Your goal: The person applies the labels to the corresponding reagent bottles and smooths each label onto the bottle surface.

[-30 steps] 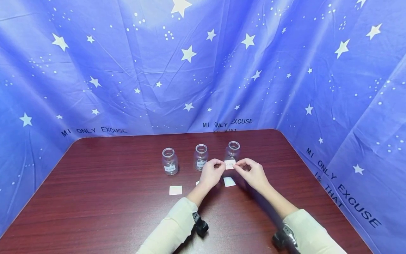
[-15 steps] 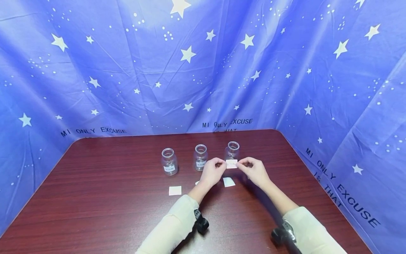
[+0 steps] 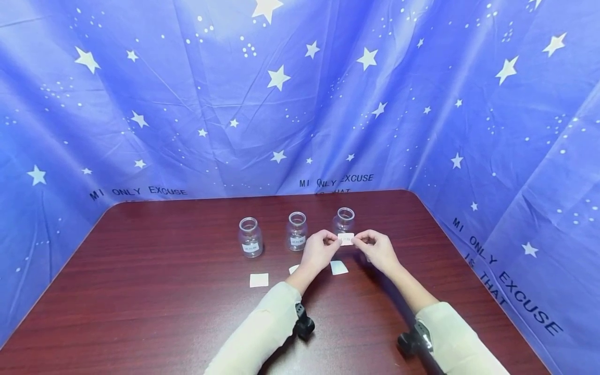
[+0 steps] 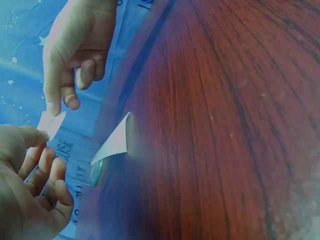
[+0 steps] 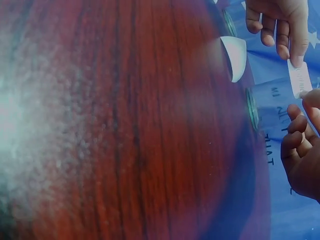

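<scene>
Between both hands a small white printed label [image 3: 346, 239] is stretched, in front of the right glass jar [image 3: 344, 220]. My left hand [image 3: 321, 252] pinches its left edge between thumb and forefinger; my right hand [image 3: 377, 251] pinches the right edge the same way. In the left wrist view the label [image 4: 52, 123] spans the two pairs of fingertips, and its print faces the head camera. The lower part of the right jar is hidden behind the label and fingers. The middle jar [image 3: 297, 229] and left jar [image 3: 250, 234] stand upright, each with a printed label on its front.
On the dark wooden table [image 3: 154, 291] lie a flat white paper piece [image 3: 259, 280] before the left jar and a curled one [image 3: 338, 267] below the hands. Another paper piece [image 3: 293, 269] is partly hidden by my left wrist. A blue starry curtain [image 3: 225, 104] surrounds the table.
Both hands have shifted slightly right and up with the label, which now sits squarely before the right jar. Jars and papers on the table have stayed put.
</scene>
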The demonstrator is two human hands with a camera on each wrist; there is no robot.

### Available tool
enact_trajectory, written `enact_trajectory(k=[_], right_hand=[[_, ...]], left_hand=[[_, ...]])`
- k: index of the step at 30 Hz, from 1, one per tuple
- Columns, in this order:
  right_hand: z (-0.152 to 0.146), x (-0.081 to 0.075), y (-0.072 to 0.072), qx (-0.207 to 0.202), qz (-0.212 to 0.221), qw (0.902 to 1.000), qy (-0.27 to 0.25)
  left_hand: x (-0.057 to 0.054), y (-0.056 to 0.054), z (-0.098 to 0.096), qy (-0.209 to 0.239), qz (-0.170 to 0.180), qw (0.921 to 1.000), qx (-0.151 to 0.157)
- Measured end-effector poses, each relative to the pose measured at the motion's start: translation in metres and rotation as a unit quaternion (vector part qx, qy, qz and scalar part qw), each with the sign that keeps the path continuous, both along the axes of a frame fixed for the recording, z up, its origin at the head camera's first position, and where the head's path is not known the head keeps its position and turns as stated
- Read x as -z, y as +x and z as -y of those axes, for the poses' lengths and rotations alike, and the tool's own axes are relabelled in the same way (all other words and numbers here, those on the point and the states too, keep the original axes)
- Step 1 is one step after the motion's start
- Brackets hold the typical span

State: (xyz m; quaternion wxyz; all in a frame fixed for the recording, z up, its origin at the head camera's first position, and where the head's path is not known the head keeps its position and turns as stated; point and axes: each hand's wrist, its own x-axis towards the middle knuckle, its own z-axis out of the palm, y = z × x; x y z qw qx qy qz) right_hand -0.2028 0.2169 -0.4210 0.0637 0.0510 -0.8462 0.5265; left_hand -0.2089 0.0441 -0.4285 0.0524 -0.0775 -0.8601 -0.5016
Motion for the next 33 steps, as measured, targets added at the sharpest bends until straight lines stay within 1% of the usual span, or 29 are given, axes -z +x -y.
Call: enact_trajectory(k=[3, 5, 9, 12, 15, 19, 22, 23, 29, 30, 33], right_hand=[[0.002, -0.006, 0.003, -0.008, 0.003, 0.9999, -0.015], [0.002, -0.005, 0.002, -0.011, 0.007, 0.9998, -0.016], [-0.002, 0.010, -0.008, -0.005, 0.016, 0.9998, -0.012], [-0.005, 0.019, -0.013, -0.001, 0.013, 0.9998, -0.012], [-0.005, 0.022, -0.016, 0.001, 0.009, 0.9997, -0.021], [-0.004, 0.023, -0.018, 0.007, 0.012, 0.9996, -0.024], [-0.003, 0.021, -0.018, 0.007, 0.015, 0.9994, -0.030], [-0.002, 0.019, -0.017, 0.005, 0.019, 0.9992, -0.035], [0.009, -0.007, 0.000, -0.001, 0.025, 0.9987, -0.045], [0.010, -0.009, 0.001, 0.001, 0.023, 0.9989, -0.041], [0.010, -0.008, 0.000, 0.005, 0.025, 0.9990, -0.037]], left_hand=[[0.002, -0.002, -0.003, -0.006, 0.003, 1.0000, -0.006], [0.003, -0.003, -0.003, -0.010, 0.006, 0.9999, -0.010], [0.005, -0.005, -0.004, -0.016, 0.010, 0.9997, -0.016], [0.005, -0.006, -0.005, -0.020, 0.009, 0.9995, -0.020], [0.005, -0.007, -0.006, -0.028, 0.002, 0.9994, -0.022], [0.004, -0.009, -0.008, -0.046, -0.008, 0.9986, -0.025], [0.004, -0.010, -0.009, -0.060, -0.008, 0.9977, -0.031], [0.004, -0.011, -0.010, -0.062, -0.006, 0.9975, -0.033], [0.004, -0.013, -0.010, -0.077, -0.004, 0.9964, -0.036], [0.004, -0.013, -0.011, -0.078, -0.006, 0.9963, -0.036], [0.004, -0.013, -0.010, -0.086, -0.006, 0.9955, -0.041]])
